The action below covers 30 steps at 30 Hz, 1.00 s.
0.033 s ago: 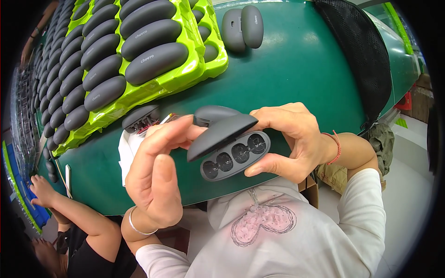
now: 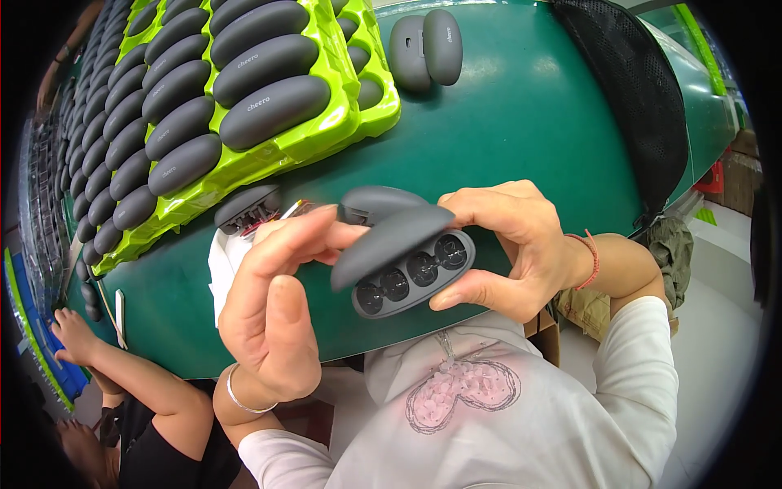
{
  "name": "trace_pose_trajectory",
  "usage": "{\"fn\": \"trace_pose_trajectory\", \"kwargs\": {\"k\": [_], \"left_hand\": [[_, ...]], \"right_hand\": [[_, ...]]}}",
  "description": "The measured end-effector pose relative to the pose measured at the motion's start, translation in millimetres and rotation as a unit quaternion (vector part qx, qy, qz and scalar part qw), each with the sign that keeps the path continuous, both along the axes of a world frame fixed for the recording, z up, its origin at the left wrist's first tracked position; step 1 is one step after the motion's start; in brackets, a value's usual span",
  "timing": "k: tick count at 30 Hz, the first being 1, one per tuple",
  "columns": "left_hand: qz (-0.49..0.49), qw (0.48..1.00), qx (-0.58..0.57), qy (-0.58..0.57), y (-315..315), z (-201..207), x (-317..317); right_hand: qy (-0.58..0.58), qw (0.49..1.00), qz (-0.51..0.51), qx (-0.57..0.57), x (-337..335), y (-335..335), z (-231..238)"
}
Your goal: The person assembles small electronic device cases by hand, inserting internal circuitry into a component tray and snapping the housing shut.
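Over the table's near edge, my right hand (image 2: 513,248) pinches a dark grey oval charging case (image 2: 407,279) between thumb and fingers. Its rounded lid (image 2: 395,242) is raised at an angle above the base, and several glossy black round wells show inside. My left hand (image 2: 277,301) is at the lid's left end, fingers stretched and touching it, with the thumb apart and holding nothing. Just beyond the lid, another dark grey rounded piece (image 2: 383,198) is partly covered.
Lime green trays (image 2: 342,126) full of dark oval cases are stacked at the far left. Two more grey pieces (image 2: 442,47) lie at the back. A part with red wires (image 2: 248,210) sits behind my left hand. Black mesh (image 2: 631,90) lies right; a co-worker's arm (image 2: 138,371) is at left.
The lid has tipped slightly down toward the base and covers a little more of the wells. My hands stay almost in place.
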<state>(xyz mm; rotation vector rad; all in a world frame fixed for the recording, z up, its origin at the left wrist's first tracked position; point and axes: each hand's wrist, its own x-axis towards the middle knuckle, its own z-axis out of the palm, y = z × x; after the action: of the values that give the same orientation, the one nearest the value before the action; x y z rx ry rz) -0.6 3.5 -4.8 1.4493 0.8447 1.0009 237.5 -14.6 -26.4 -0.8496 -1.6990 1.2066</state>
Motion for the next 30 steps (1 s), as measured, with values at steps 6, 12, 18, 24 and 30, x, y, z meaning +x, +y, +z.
{"fn": "trace_pose_trajectory", "kwargs": {"k": [6, 12, 18, 24, 30], "left_hand": [[-0.006, 0.993, 0.107, 0.057, 2.5, -1.1, -2.1], [0.011, 0.989, 0.13, 0.07, -1.0, -0.1, 10.0], [0.057, 0.954, 0.268, 0.125, 7.8, 0.4, 4.1], [0.127, 0.916, 0.362, 0.118, 9.8, 3.2, 5.4], [0.085, 0.904, 0.404, 0.109, 11.5, 3.7, 5.6]], "right_hand": [[0.035, 0.999, -0.023, 0.001, -4.0, 7.3, -1.7], [0.034, 0.999, 0.006, -0.005, -7.5, 9.7, 8.1], [-0.1, 0.99, 0.009, 0.095, -10.8, 23.6, 30.5], [-0.166, 0.953, -0.089, 0.237, -16.9, 97.1, 71.3], [-0.173, 0.971, -0.062, 0.15, -75.1, 191.5, 105.8]]}}
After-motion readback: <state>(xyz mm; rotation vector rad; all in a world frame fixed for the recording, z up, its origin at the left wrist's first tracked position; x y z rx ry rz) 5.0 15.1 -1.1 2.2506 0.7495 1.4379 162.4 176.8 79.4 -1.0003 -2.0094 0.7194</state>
